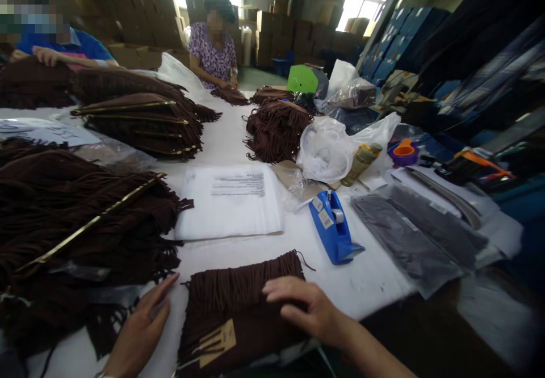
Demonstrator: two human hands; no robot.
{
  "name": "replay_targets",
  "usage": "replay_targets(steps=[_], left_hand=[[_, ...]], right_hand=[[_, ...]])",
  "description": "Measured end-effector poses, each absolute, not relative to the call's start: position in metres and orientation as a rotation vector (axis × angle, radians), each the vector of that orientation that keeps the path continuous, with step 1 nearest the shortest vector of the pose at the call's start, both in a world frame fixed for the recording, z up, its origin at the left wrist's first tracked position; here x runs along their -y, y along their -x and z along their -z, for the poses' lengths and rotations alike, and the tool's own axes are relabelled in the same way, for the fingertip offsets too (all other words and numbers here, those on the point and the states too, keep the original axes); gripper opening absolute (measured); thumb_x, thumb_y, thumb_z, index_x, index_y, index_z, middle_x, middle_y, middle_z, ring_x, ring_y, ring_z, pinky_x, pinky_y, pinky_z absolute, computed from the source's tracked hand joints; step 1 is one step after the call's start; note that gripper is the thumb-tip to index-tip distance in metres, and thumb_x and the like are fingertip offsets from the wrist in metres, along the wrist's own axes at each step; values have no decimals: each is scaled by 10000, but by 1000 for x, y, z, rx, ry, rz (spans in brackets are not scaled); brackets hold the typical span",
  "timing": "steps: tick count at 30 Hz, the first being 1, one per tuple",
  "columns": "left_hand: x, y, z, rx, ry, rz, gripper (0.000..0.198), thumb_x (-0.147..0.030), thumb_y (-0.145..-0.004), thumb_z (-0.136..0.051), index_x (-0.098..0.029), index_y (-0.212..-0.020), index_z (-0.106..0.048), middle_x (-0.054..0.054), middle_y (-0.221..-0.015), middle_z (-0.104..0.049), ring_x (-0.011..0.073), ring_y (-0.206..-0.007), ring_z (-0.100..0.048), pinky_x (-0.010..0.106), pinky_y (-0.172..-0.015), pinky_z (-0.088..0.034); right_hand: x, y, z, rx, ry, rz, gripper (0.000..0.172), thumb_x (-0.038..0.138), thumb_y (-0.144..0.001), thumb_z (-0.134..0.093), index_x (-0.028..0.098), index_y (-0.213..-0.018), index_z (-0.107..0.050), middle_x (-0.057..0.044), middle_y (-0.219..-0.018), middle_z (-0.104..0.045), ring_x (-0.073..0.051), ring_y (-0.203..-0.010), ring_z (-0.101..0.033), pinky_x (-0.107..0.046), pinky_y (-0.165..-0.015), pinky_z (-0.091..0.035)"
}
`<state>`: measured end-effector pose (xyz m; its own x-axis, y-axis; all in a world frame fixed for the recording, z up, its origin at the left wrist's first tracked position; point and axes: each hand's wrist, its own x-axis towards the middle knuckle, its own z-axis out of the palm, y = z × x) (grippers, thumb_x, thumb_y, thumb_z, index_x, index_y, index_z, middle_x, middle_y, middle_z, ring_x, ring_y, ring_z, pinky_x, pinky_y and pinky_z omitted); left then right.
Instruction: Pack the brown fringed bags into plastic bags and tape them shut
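Right hand flat on fringed scarf, table edge.

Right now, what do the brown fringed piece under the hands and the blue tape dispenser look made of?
Brown fringed piece: soft matte textile, likely suede-like or knit; it hangs in thin strands, and a tan card tag is attached. Tape dispenser: moulded plastic, smooth and slightly glossy. Right hand rests on the fabric; left hand beside it.

One head-worn view — looking forward and down from the near edge of the white table, close over it, toward its far end.
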<state>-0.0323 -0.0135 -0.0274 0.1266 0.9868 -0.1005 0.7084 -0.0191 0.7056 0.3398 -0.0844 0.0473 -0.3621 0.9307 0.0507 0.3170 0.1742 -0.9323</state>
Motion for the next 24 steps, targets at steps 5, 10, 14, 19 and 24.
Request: replay_targets(steps=[5, 10, 14, 19, 24], left_hand=[[-6, 22, 55, -1534, -2398, -575, 380, -290, -736, -500, -209, -1073, -656, 105, -1263, -591, 344, -1176, -491, 532, -991, -380], [-6, 23, 44, -1512, -2420, -592, 227, -379, -804, -527, -230, -884, -679, 89, -1055, -691, 317, -1041, -577, 472, -898, -424], [14, 11, 17, -1459, -2410, -577, 223, -366, -844, -531, -224, -948, -668, 78, -935, -706, 271, -905, -621, 425, -882, -415], [45, -26, -12, -1189, -2493, -621, 201, -270, -850, -559, -267, -1021, -664, 24, -952, -711, 232, -937, -619, 403, -997, -328], [30, -38, -28, -1131, -2337, -711, 200, -327, -849, -572, -309, -1023, -670, 1, -952, -710, 228, -946, -619, 381, -1037, -322]], right_hand=[[66, -399, -3, 1593, 1835, -653, 272, 264, -795, -619, 225, -1062, -656, -88, -1216, -584, -267, -1189, -465, -462, -1069, -304], [55, -402, 8, 1605, 1854, -655, 129, 276, -831, -573, 214, -872, -678, -95, -1051, -646, -280, -1043, -551, -461, -980, -382], [71, -375, -18, 1741, 1807, -618, 224, 282, -902, -494, 247, -1040, -666, -94, -1001, -671, -285, -960, -582, -460, -911, -412], [92, -349, -47, 2019, 1352, -708, 251, 263, -899, -535, 277, -1122, -649, -59, -1074, -673, -255, -1011, -584, -423, -917, -442], [62, -371, -33, 1471, 1600, -658, 280, 330, -923, -469, 260, -1143, -627, -62, -1183, -619, -245, -1128, -526, -402, -1009, -375]])
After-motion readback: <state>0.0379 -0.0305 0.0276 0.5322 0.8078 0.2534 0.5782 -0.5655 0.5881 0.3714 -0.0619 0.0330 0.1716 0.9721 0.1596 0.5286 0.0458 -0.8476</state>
